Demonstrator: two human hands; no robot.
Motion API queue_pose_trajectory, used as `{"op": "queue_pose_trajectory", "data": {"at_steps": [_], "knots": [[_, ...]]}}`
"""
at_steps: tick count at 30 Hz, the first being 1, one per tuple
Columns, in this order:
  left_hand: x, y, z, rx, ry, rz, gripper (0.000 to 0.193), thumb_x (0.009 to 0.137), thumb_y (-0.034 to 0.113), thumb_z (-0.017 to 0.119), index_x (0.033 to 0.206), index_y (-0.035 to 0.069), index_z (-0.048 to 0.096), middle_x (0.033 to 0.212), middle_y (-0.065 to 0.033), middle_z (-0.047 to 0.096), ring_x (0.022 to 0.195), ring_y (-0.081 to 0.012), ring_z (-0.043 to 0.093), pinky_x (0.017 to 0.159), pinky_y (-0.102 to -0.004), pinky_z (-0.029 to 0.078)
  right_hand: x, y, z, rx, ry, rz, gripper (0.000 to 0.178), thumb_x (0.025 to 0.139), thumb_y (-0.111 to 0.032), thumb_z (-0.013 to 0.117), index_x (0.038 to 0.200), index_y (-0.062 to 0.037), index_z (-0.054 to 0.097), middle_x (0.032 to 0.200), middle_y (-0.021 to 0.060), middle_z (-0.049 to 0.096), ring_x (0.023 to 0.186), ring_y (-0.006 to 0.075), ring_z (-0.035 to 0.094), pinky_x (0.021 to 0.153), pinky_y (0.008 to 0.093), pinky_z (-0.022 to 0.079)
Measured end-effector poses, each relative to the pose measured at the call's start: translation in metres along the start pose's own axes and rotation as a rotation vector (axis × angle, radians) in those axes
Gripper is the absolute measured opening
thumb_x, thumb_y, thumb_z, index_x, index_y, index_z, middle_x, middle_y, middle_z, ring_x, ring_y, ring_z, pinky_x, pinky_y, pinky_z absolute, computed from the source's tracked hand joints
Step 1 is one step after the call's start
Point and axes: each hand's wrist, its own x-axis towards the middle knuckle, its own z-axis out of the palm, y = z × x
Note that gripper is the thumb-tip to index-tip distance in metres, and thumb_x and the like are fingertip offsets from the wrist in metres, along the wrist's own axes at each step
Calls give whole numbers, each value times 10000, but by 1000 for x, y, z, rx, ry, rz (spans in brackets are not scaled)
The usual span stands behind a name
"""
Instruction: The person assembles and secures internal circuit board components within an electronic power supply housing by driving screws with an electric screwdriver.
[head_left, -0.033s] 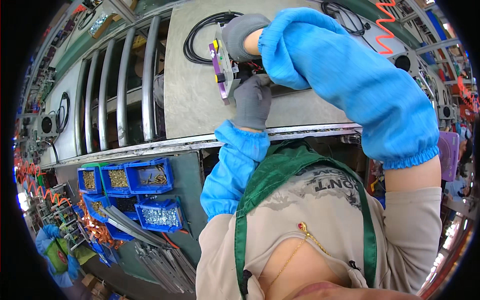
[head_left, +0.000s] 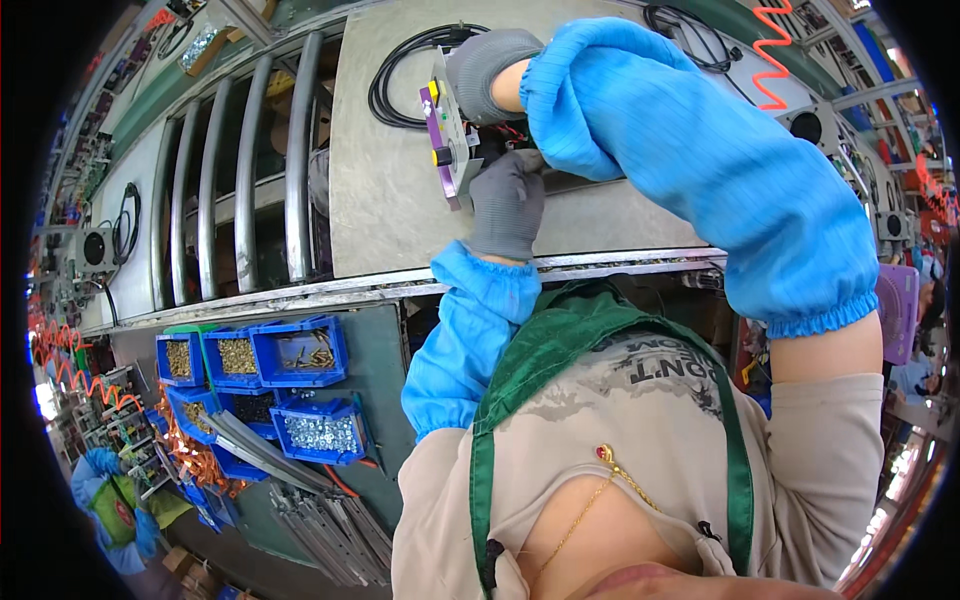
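A metal electrical unit (head_left: 461,150) with a purple front panel (head_left: 440,160) and yellow-and-black knobs stands on the grey metal worktop (head_left: 385,225). My right hand (head_left: 492,72), in a grey glove, is closed over the unit's far end; its fingertips are hidden. Nearer me, my left hand (head_left: 507,205), gloved alike, is closed at the unit's open side, fingers bent and pressed together. What it pinches, if anything, is hidden. Red and dark wires (head_left: 513,130) show between the hands. A coiled black cord (head_left: 385,85) lies left of the unit.
Steel rollers (head_left: 247,175) continue the line to the left. Blue bins (head_left: 297,352) of small fasteners and a bundle of metal strips (head_left: 330,530) sit at lower left. A red coiled hose (head_left: 772,55) hangs at upper right. Another person (head_left: 118,510) is at far lower left.
Almost nothing differs. The unit and both my hands have shifted very slightly to the right in the picture, with the same hold.
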Motion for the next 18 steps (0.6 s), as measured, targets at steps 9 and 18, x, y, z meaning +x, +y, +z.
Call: {"op": "queue_pose_trajectory", "data": {"at_steps": [9,18], "knots": [[8,-11,19,-1466,25,-509,234,830,57,576,1048,-10,630,1021,-120,668,906,-223,637,822,-319,502,65,-9,25,209,113,327,288,806,-246,614,996,-31,634,835,150,662,749,260,653,693,334,511],[-22,55,-48,-243,-475,-94,317,886,133,537,1151,-33,588,1020,-94,642,929,-146,581,830,-290,459,-163,19,129,452,-7,649,274,795,-307,636,921,-65,641,832,164,635,797,337,629,695,419,503]]}}
